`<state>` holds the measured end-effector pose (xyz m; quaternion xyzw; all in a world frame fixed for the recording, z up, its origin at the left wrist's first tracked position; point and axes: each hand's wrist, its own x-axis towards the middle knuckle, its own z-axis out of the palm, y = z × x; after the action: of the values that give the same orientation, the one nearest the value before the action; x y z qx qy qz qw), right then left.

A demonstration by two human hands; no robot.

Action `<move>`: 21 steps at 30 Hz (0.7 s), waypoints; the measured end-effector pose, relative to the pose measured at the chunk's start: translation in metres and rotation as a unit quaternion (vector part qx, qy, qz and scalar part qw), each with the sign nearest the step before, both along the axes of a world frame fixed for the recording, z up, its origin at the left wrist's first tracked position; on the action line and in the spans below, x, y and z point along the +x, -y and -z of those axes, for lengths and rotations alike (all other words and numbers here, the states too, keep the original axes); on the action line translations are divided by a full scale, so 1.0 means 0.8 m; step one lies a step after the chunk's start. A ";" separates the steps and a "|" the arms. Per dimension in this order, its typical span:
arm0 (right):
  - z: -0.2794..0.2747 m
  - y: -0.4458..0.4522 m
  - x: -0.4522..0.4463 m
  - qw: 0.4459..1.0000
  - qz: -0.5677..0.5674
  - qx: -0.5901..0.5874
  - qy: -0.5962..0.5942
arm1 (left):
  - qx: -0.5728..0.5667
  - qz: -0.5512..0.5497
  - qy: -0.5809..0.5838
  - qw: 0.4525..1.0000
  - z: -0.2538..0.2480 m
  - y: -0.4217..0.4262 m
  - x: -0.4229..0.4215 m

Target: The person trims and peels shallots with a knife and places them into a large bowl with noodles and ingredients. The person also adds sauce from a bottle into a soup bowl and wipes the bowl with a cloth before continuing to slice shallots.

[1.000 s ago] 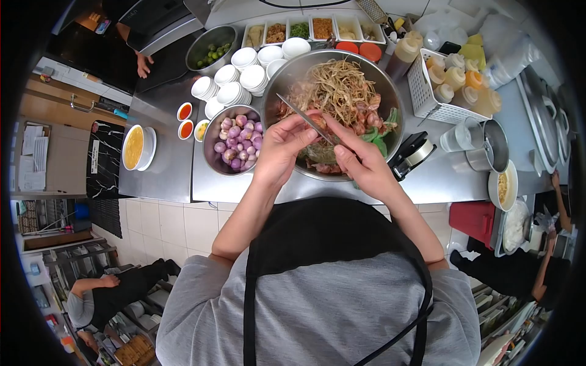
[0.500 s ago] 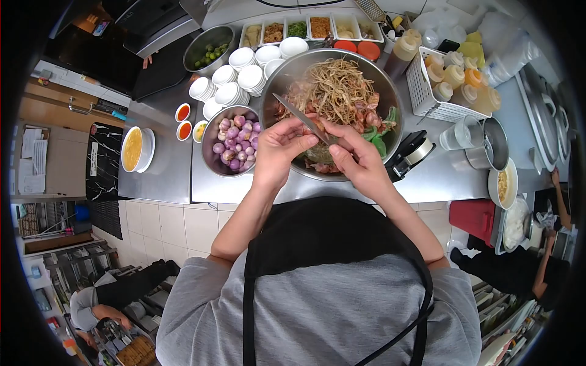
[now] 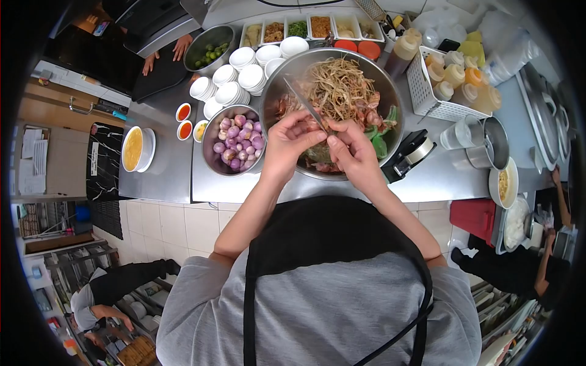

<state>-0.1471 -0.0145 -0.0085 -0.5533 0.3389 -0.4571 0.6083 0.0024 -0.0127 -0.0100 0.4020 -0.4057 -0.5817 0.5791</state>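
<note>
A slim knife (image 3: 303, 102) slants up and left from between my hands, above a large steel bowl (image 3: 268, 91). My left hand (image 3: 290, 143) is closed with the knife across its fingers; its handle is not clearly visible. My right hand (image 3: 354, 151) pinches at the knife's lower end, on a small piece mostly hidden by the fingertips. The bowl holds brown stringy roots (image 3: 339, 85), reddish pieces (image 3: 371, 108) and green leaves (image 3: 379, 146). A smaller steel bowl of purple shallots (image 3: 235, 145) stands left of my left hand.
Stacked white cups (image 3: 232, 93) and a bowl of limes (image 3: 210, 56) stand behind the shallots. To the right are a black-and-silver device (image 3: 412, 155) and a white basket of bottles (image 3: 452, 107). Another person's hands (image 3: 181, 47) rest at the upper left.
The knife has turned slightly steeper, and my hands have shifted a little to the right. At the upper left, more of the other person's hands has come into view.
</note>
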 end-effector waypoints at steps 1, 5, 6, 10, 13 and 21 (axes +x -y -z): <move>-0.004 0.000 -0.001 1.000 0.000 0.000 0.000 | 0.000 0.000 0.000 1.000 0.002 0.002 0.001; -0.010 0.001 -0.009 0.993 -0.042 0.107 0.023 | -0.014 -0.036 0.020 0.999 0.003 0.005 0.000; -0.008 0.004 -0.011 0.990 -0.054 0.124 0.039 | -0.017 -0.043 0.032 0.998 0.002 0.006 0.000; -0.010 0.009 -0.017 0.986 -0.076 0.142 0.041 | -0.021 -0.024 0.039 0.999 -0.001 0.006 0.000; -0.012 0.011 -0.021 0.985 -0.070 0.153 0.048 | -0.002 -0.010 0.027 1.000 -0.002 0.006 0.001; -0.012 0.011 -0.031 0.987 -0.077 0.143 0.013 | -0.011 0.037 0.014 0.999 0.004 0.005 0.004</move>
<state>-0.1715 -0.0234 0.0009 -0.4787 0.3495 -0.3630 0.7190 0.0053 -0.0168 -0.0130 0.3886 -0.4344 -0.5925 0.5560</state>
